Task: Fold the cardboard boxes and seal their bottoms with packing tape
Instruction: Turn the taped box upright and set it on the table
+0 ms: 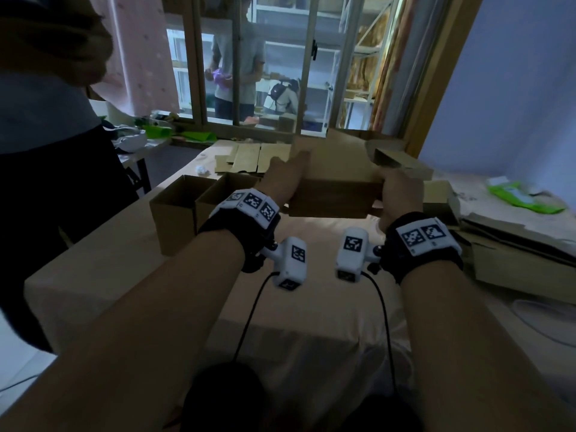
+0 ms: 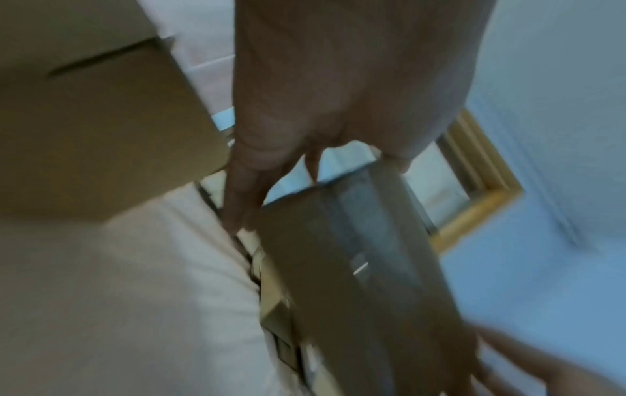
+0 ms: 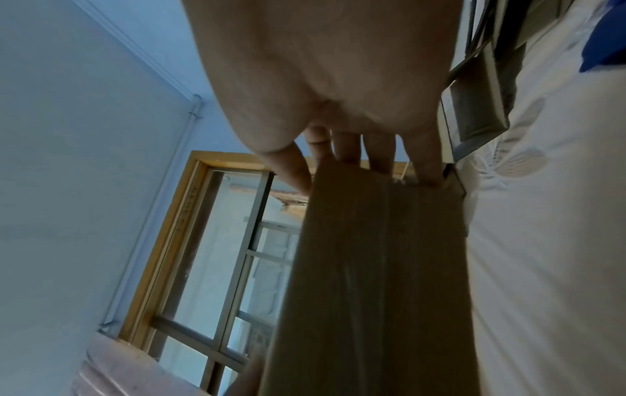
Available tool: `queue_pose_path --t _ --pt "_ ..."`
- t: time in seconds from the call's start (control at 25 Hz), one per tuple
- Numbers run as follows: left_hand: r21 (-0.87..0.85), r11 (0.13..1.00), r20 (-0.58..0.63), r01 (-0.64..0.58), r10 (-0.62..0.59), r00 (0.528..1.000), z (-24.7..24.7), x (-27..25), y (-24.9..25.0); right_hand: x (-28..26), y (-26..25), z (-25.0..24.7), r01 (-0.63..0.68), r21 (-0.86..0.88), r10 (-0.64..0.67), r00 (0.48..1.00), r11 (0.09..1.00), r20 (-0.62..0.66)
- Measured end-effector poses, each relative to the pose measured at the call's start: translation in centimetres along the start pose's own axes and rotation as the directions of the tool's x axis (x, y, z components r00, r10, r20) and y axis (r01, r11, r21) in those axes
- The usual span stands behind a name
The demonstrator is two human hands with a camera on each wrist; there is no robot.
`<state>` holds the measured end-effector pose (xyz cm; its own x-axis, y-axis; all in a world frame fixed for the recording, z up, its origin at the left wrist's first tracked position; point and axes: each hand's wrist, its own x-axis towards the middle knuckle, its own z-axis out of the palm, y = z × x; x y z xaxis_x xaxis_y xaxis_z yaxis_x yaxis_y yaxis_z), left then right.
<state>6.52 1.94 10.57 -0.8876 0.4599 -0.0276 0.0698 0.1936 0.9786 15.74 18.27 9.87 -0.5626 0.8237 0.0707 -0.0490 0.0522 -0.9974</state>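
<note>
A cardboard box (image 1: 336, 182) sits in the middle of the frame, held up above the bed (image 1: 311, 307) between both hands. The left hand (image 1: 282, 179) lies against the box's left end with its fingers straight, so this grip is flat and released rather than clenched; the left wrist view, though blurred, shows the fingers (image 2: 244, 193) stretched along the cardboard edge. The right hand (image 1: 400, 194) holds the box's right end, thumb on the near side and fingers (image 3: 379, 152) reaching over the far edge, so this grip grasps the box. A strip running along the box's face in the left wrist view may be tape, but the blur leaves that unclear.

Left of centre, two open boxes (image 1: 187, 207) stand side by side on the bed. Flat cardboard sheets (image 1: 249, 157) lie behind them, toward the window (image 1: 265, 57). More cardboard (image 1: 514, 257) is piled at the right edge, with a green packet (image 1: 523, 198) beyond it. Another person (image 1: 46, 120) stands at the upper left.
</note>
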Motion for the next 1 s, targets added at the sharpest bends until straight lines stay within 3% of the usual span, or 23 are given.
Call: queue_pose_path --t 0.08,0.12,0.28,0.36,0.52,0.68,0.76,0.84,1.0 --pt "-0.119 0.993 -0.038 -0.017 0.012 0.999 -0.2 0.2 -0.2 -0.4 0.3 -0.2 -0.029 0.011 0.028 0.998 1.0 0.049" --pt "-0.094 0.995 -0.075 -0.039 0.032 0.997 -0.3 0.6 -0.6 -0.1 1.0 -0.2 -0.027 -0.012 0.028 0.998 1.0 0.047" --pt "0.228 0.972 -0.062 -0.063 0.079 0.995 0.4 -0.2 -1.9 -1.6 3.8 0.2 -0.135 0.016 0.131 0.978 0.991 0.164" --pt "0.32 0.946 -0.075 -0.049 0.076 0.994 1.1 -0.1 -4.0 -2.1 5.3 0.2 -0.166 -0.088 0.182 0.957 0.982 0.226" --pt "0.351 0.929 -0.084 0.118 -0.094 0.992 1.8 0.8 -7.9 -2.3 7.5 -0.6 -0.186 -0.307 0.276 0.919 0.933 0.282" --pt "0.292 0.945 -0.159 0.15 -0.107 0.981 2.4 0.6 -8.2 -2.6 7.5 -0.2 -0.122 -0.381 0.267 0.895 0.916 0.356" --pt "0.237 0.967 -0.198 0.096 -0.049 0.979 3.1 0.5 -7.6 -3.2 7.6 1.3 -0.059 -0.476 0.211 0.939 0.877 0.273" --pt "0.271 0.962 -0.244 -0.019 0.088 0.966 3.4 0.5 -6.7 -3.8 8.0 2.4 -0.008 -0.465 0.126 0.967 0.885 0.222" --pt "0.1 0.972 -0.231 -0.213 0.231 0.945 2.4 0.1 -5.8 -5.1 9.0 3.4 0.037 -0.35 0.057 0.965 0.936 0.255"
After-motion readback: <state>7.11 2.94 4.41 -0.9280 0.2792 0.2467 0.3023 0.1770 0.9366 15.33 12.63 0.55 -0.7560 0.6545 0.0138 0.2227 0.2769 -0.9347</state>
